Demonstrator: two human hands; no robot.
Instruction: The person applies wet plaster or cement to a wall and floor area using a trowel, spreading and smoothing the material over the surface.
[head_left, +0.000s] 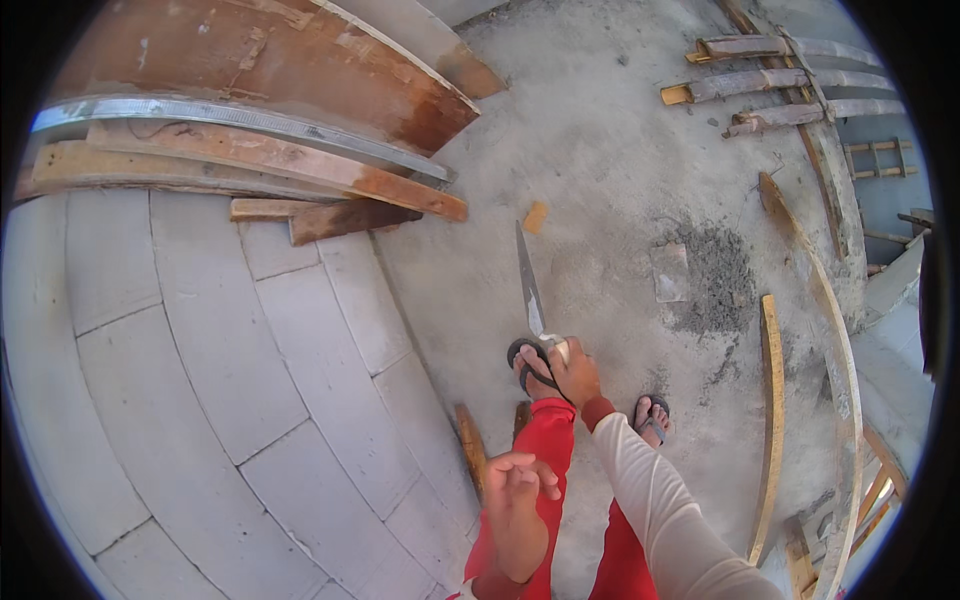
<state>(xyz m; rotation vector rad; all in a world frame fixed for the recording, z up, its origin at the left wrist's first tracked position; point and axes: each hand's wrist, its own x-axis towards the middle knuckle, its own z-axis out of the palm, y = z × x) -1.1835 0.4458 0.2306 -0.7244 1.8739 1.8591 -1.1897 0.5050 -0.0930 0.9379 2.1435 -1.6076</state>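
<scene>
Right hand (pixel 576 374) grips the handsaw (pixel 530 285) by its handle over the floor (pixel 620 130) near the block wall's (pixel 200 250) edge (left hand (pixel 518 515) half-open, fingers loosely bent), blade best aimed away from the sandalled foot (pixel 534 366).

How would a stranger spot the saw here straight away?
Start at the pale blockwork filling the picture's lower left, then move right onto the grey floor. There the right hand grips the saw by its pale handle. Its narrow, tapering metal blade sets it apart from the small wood piece near the tip.
</scene>
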